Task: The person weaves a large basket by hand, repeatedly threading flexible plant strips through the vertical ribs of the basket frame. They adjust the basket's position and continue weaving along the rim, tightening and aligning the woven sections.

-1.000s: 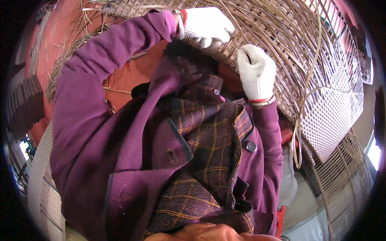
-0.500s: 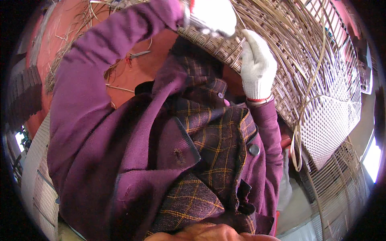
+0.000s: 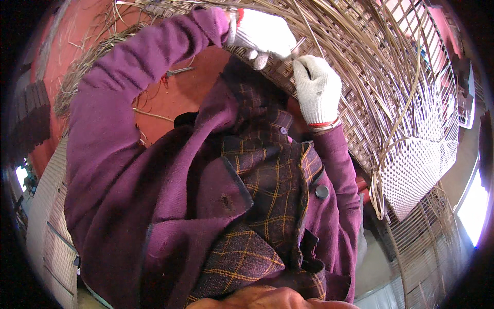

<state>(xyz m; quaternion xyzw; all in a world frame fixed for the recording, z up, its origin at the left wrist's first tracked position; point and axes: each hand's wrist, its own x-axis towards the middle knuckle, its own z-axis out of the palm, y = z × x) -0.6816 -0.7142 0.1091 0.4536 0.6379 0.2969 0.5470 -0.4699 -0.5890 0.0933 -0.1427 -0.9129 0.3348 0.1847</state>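
A large wicker piece (image 3: 355, 105) in brown and pale strands spans the top and right, partly woven, with many long loose strands (image 3: 355, 56). Both my hands wear white knit gloves and meet at its near edge. My left hand (image 3: 265, 33) reaches over from the left, fingers bent down and closed at the edge around a wicker strand (image 3: 299, 44). Just right of it, my right hand (image 3: 318, 88) has thumb and forefinger drawn together in a pinch on a strand at the same edge. The fingertips partly hide the strand ends.
Cut strands (image 3: 77, 85) lie heaped on the red floor (image 3: 180, 87) at left, near a small tool with red on it (image 3: 167, 75). A pale woven panel (image 3: 49, 226) stands at lower left. An open wicker frame (image 3: 427, 242) stands at lower right.
My left hand has come down slightly and its fingers show more clearly. My right hand has shifted left and a little down, closer to it, its fingers now bent into a pinch.
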